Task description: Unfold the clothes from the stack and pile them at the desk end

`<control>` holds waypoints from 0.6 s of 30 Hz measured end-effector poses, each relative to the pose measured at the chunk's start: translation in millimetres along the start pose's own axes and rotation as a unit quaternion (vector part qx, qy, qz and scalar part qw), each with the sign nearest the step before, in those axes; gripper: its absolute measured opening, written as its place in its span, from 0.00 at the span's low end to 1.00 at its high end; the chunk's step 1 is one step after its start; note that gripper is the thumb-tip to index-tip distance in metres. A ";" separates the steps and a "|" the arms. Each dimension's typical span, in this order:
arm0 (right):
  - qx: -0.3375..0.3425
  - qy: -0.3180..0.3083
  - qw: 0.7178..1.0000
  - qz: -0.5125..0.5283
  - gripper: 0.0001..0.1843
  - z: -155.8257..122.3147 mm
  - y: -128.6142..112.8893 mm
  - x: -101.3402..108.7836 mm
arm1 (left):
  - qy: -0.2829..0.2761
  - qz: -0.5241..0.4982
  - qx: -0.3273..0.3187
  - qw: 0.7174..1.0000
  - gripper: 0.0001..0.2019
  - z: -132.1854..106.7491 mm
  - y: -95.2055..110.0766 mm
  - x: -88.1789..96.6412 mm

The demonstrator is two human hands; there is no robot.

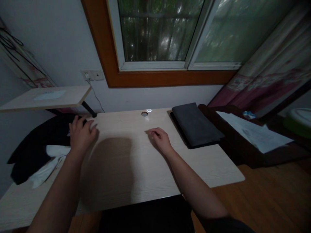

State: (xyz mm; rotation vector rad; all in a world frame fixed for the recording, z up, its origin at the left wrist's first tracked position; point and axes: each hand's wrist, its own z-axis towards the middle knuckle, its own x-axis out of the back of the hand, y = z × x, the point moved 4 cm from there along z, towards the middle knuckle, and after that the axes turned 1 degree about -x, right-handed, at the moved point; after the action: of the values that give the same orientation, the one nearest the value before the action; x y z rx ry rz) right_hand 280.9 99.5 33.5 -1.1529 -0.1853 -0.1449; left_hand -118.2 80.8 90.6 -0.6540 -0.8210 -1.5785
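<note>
My left hand [81,132] is at the left of the pale wooden desk [150,174], beside a heap of black cloth [57,127]. Its fingers are bent and the thumb stands apart; whether the fingertips touch the cloth I cannot tell. White cloth [52,161] pokes out from under the black heap. Near the desk's middle, my right hand [161,140] rests with loosely curled fingers and nothing visible in them. To its right lies a dark grey, flat folder-like item [195,124], apart from the hand.
A raised shelf [46,97] stands at the back left, with a pale sheet on it. A round hole [144,114] is near the desk's back edge. Right of the desk, paper [252,131] lies on a dark surface. A window [160,32] and wall socket [92,75] are behind.
</note>
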 end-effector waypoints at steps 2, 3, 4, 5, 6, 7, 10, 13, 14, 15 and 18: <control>-0.059 0.090 0.991 0.082 0.12 7.0 13.6 17.0 | -0.013 -0.046 -0.024 0.999 0.18 -5.2 10.2 -17.2; -0.094 0.131 0.977 0.137 0.15 9.7 22.3 24.9 | -0.017 -0.066 -0.036 0.997 0.18 -9.0 16.0 -26.4; -0.125 0.168 0.960 0.188 0.18 11.9 31.1 32.0 | -0.017 -0.083 -0.044 0.995 0.18 -13.2 22.0 -34.9; -0.147 0.203 0.941 0.228 0.20 13.6 39.0 38.5 | -0.018 -0.095 -0.052 0.994 0.18 -17.7 28.5 -42.9; -0.161 0.235 0.924 0.255 0.23 14.7 45.7 44.4 | -0.021 -0.106 -0.061 0.992 0.18 -22.2 35.4 -49.7; -0.169 0.265 0.911 0.268 0.26 15.4 51.0 49.8 | -0.024 -0.112 -0.067 0.991 0.18 -26.4 42.0 -54.9; -0.177 0.323 0.888 0.274 0.33 15.6 58.6 60.7 | -0.035 -0.112 -0.079 0.990 0.19 -35.4 56.6 -62.0; -0.170 0.335 0.885 0.277 0.37 15.7 57.3 65.1 | -0.045 -0.112 -0.076 0.990 0.18 -39.4 56.4 -61.2; -0.165 0.334 0.885 0.280 0.39 15.9 56.0 66.2 | -0.046 -0.116 -0.072 0.990 0.18 -40.1 53.0 -60.6; -0.161 0.335 0.883 0.287 0.40 15.9 54.9 67.2 | -0.047 -0.122 -0.068 0.989 0.18 -40.7 48.4 -60.4; -0.164 0.338 0.865 0.333 0.45 15.4 53.8 69.5 | -0.050 -0.147 -0.050 0.987 0.18 -41.4 30.9 -62.7</control>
State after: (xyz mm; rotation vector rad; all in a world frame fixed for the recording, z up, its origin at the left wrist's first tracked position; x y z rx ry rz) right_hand 358.8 133.9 6.8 -1.3745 0.8922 0.0449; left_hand -76.2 82.4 21.1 -0.7131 -0.9497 -1.8747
